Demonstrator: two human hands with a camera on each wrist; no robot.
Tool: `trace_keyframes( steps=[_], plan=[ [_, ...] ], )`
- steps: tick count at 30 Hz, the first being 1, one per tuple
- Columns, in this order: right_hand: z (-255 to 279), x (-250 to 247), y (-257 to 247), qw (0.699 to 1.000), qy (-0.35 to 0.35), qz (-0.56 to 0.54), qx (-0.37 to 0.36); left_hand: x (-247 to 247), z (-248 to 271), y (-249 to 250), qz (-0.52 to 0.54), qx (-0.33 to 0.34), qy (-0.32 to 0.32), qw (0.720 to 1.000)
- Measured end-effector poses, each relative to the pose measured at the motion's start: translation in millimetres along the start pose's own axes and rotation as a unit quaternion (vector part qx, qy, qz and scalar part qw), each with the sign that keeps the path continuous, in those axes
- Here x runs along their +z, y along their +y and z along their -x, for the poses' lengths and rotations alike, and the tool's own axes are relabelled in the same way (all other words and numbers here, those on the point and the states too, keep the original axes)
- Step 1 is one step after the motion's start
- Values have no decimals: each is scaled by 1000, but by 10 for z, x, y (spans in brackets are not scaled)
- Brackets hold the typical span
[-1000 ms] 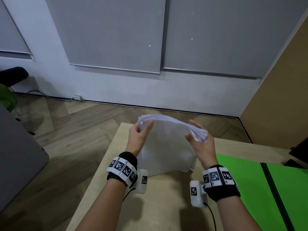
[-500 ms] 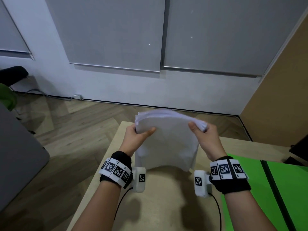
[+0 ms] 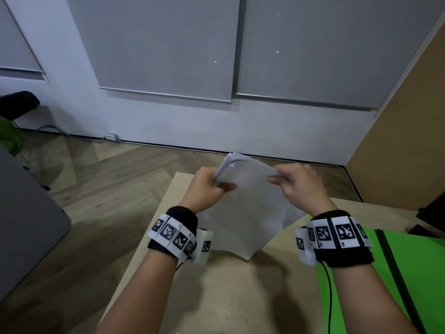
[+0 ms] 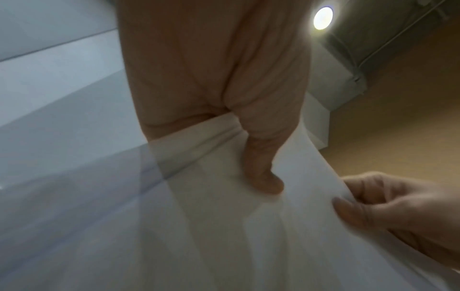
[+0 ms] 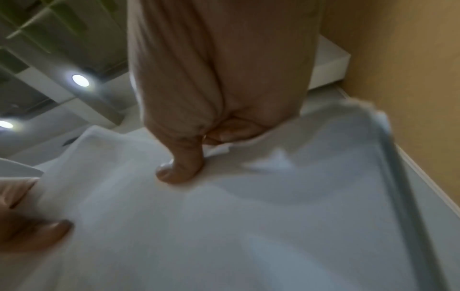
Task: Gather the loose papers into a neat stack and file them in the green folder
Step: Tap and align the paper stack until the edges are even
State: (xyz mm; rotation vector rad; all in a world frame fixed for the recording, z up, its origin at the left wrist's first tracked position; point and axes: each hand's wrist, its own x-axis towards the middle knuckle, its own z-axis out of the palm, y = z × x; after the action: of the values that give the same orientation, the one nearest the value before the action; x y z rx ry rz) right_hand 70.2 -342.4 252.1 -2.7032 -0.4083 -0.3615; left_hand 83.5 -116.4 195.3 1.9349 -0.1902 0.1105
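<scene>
A sheaf of white papers (image 3: 248,208) stands nearly upright over the light wooden table (image 3: 231,292), lower corner pointing down near the tabletop. My left hand (image 3: 209,186) grips its upper left edge, thumb on the near face (image 4: 263,177). My right hand (image 3: 296,184) pinches the upper right edge, thumb pressed on the sheets (image 5: 179,169). The paper (image 4: 248,226) fills both wrist views (image 5: 248,226). The green folder (image 3: 409,280) lies open on the table at the right, below my right wrist, with a dark spine down its middle.
The table's left edge drops to a wood floor (image 3: 101,189). A grey panel (image 3: 26,213) stands at far left. A white wall with grey blinds (image 3: 168,56) is ahead, a tan partition (image 3: 404,141) at right, and dark objects (image 3: 433,213) beyond the folder.
The sheaf has tilted, its top left corner rising and its bottom coming to a point. My hands have shifted along the top edge and curled tighter; the view moved slightly right.
</scene>
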Motion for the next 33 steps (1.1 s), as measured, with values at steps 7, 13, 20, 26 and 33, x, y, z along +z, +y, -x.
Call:
trace_keyframes(
  steps=[7,13,20,26,33],
  plan=[
    [72,-12,458,945,82,-309,65,-742,134,-441,-106,-98,-19,989],
    [162,150,663,883,106,-429,156,-882,378,-679,275,-155,99,944],
    [227,338,579,860,118,-474,148,-678,331,-416,330,-121,165,922],
    [397,640,629,837,110,-504,182,-594,336,-400,238,-65,181,952],
    [597,1224,618,817,77,-511,256,-172,539,-837,180,-213,195,940]
  ],
)
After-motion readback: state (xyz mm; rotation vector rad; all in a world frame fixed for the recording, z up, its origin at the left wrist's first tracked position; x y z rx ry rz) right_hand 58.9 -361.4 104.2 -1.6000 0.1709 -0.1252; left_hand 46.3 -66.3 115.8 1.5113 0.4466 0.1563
